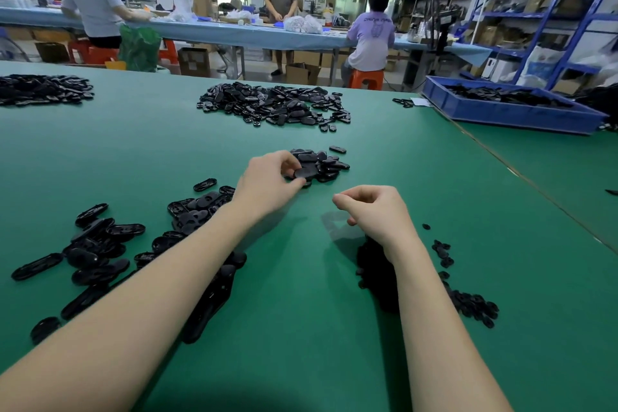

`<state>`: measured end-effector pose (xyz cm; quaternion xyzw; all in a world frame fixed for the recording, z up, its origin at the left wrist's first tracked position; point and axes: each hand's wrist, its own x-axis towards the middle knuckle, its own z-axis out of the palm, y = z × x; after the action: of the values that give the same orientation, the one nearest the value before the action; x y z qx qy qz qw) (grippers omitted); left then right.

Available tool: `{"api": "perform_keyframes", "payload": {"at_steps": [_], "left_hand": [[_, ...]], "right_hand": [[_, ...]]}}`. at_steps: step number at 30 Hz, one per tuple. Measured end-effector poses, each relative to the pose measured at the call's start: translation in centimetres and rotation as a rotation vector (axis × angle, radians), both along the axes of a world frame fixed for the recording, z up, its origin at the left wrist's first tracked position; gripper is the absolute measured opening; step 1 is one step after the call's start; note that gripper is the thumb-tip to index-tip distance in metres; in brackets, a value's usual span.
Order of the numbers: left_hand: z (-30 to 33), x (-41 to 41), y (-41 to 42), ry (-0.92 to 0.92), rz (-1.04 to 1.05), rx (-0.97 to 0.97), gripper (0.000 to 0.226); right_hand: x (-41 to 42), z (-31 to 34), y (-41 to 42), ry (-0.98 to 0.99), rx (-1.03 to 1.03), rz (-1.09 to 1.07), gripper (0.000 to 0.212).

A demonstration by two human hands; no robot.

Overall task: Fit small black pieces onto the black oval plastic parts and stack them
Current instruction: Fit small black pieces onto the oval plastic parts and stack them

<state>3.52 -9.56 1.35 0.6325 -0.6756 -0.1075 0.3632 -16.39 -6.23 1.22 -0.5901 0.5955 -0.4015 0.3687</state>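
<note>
Reaching across the green counter [301, 328], the left hand [267, 182] pinches a black oval part [305, 173] at the near edge of a small heap [322, 162]. The right hand [376, 211] hovers nearby with fingers curled, grasping nothing visible. Small black pieces [468, 303] lie near right; more oval parts [97, 251] spread left.

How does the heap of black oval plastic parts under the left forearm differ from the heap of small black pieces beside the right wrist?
The black oval plastic parts are long, elongated shells; the small black pieces are far smaller and rounder. The oval parts spread loosely over the green table, many lying singly; the small pieces sit in a denser heap. The oval parts lie on the left, the small pieces on the right. Both are black plastic resting on the table.
</note>
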Motion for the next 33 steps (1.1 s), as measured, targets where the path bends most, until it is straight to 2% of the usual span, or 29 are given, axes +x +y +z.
{"api": "perform_keyframes", "payload": {"at_steps": [5,12,19,26,33], "left_hand": [[2.2,-1.7,-4.9,-0.121,0.105,0.01,0.017],[1.9,-2.9,-8.8,-0.236,0.183,0.099,0.022],[1.6,-2.5,-8.5,-0.114,0.2,0.118,0.037],[0.3,-0.5,-3.5,0.257,0.111,0.039,0.012],[-0.2,2.0,2.2,0.347,-0.056,0.128,0.008]], "right_hand": [[0.0,-0.5,-0.1,0.02,0.019,-0.009,0.014],[-0.3,-0.3,-0.2,-0.022,0.016,0.003,0.014],[-0.1,-0.2,-0.2,-0.04,0.024,0.049,0.012],[0.3,0.0,0.1,-0.074,0.064,0.106,0.009],[2.0,0.6,0.6,0.013,0.068,0.168,0.006]]}}
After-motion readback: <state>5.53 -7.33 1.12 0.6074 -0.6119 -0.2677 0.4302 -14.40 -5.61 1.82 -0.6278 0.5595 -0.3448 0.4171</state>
